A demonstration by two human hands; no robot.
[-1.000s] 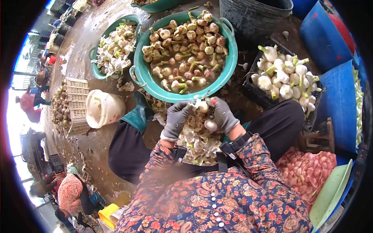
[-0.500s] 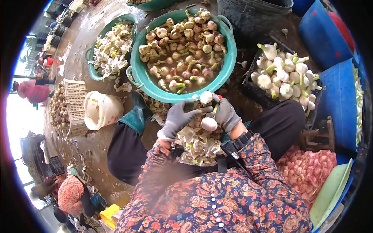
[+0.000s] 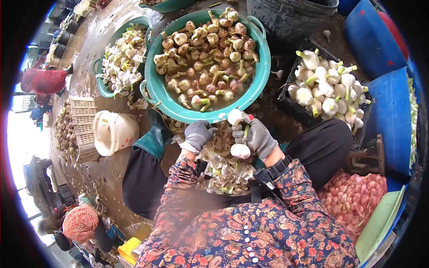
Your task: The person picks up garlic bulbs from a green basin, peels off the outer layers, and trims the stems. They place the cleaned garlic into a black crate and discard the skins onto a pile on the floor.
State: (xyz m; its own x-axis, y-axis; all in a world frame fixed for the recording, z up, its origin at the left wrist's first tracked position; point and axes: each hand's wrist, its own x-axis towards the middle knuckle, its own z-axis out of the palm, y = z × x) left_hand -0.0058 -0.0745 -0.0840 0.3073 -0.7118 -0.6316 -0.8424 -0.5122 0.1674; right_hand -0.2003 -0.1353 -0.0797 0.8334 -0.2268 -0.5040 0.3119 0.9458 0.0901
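My right hand (image 3: 260,139), in a grey glove, is closed around the green stem of a peeled white garlic bulb (image 3: 240,151) that hangs below the fingers. A second white bulb (image 3: 235,117) sits at its fingertips, beside a small red tip (image 3: 250,117) poking out of the grip. My left hand (image 3: 199,135), gloved too, is apart from the bulbs with its fingers curled in; I cannot tell what is inside them. Loose garlic skins (image 3: 225,172) are heaped in my lap below both hands. Just beyond stands a green tub (image 3: 149,67) of unpeeled garlic in brown water.
On the right, a black crate (image 3: 286,100) holds clean white bulbs, near blue containers (image 3: 389,116) and a net sack of garlic (image 3: 353,196). To the left are a tub of peelings (image 3: 123,60), a white bucket (image 3: 123,131) and a cream crate (image 3: 85,116). Other people (image 3: 80,223) work farther left.
My left hand has drawn away to the left from the bulbs, and its fingers have curled. My right hand keeps the garlic in nearly the same place.
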